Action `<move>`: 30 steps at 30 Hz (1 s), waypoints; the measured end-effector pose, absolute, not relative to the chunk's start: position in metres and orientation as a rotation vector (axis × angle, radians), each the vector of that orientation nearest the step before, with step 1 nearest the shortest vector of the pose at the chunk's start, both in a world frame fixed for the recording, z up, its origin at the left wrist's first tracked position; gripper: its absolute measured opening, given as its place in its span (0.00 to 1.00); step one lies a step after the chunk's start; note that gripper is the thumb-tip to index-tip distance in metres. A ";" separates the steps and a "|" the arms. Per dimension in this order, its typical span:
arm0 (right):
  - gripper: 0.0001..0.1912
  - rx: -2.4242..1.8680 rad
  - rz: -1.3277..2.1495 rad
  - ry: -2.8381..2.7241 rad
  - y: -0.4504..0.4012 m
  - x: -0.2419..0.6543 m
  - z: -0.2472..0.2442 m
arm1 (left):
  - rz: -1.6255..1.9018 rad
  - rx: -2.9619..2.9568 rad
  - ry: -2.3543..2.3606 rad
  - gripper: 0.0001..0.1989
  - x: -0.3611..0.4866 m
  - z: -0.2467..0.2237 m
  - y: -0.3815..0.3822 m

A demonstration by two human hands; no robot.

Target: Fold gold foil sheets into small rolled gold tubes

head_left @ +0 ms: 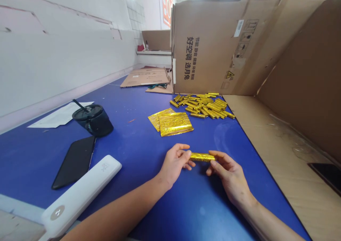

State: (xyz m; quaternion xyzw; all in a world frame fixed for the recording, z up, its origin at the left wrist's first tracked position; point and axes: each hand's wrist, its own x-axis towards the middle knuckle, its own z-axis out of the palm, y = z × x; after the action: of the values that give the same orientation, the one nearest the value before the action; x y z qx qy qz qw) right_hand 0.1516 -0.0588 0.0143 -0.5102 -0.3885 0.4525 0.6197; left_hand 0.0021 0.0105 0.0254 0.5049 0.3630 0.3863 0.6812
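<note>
1. One gold-foil roll (202, 157) lies crosswise between your hands, over the blue tabletop (128, 106), its long axis running from 9 to 3 o'clock with a slight tilt. Its surface looks crinkled and bright; the wrap appears closed along the visible side.
2. Your left hand (174, 164) is clenched on the roll's left end, fingers (186, 159) curled against it.
3. Your right hand (230, 178) grasps the right end in a fingertip pinch. Neither hand is nearer: each sits at one end, with the roll's middle exposed.
4. At 12 o'clock, a loose pile of gold rolls (202, 106) lies on the tabletop. At 11 o'clock, flat gold foil sheets (176, 123) overlap.
5. At 10 o'clock stands a black tumbler (93, 120) with a straw, beyond it a paper sheet (58, 114). A black smartphone (74, 162) lies at 9 o'clock, and a white plastic device (80, 194) at 8.
6. A printed cardboard panel (207, 45) stands beyond the pile; a cardboard sheet (279, 134) lies at 3 o'clock.
</note>
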 end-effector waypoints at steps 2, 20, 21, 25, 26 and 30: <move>0.16 -1.176 1.049 -0.894 -0.059 0.150 0.015 | 0.840 1.105 0.823 0.15 0.003 0.026 0.010; 0.13 -1.206 1.129 -0.837 -0.057 0.153 0.017 | 0.862 1.098 0.842 0.10 0.001 0.028 0.008; 0.13 -1.208 1.133 -0.830 -0.055 0.153 0.017 | 0.872 1.088 0.838 0.11 0.001 0.028 0.010; 0.18 -1.241 1.184 -0.827 -0.050 0.155 0.020 | 0.894 1.047 0.830 0.12 0.001 0.021 0.017; 0.19 -1.257 1.213 -0.845 -0.049 0.156 0.021 | 0.897 1.047 0.834 0.12 0.001 0.019 0.019; 0.14 -1.351 1.337 -0.984 -0.043 0.161 0.025 | 0.937 1.079 0.826 0.13 0.001 0.012 0.022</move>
State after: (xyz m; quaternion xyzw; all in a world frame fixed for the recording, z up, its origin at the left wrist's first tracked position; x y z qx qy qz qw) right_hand 0.1606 -0.0426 0.0248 -0.5537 -0.4033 0.5481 0.4800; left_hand 0.0011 0.0218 0.0124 0.4802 0.3676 0.4171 0.6784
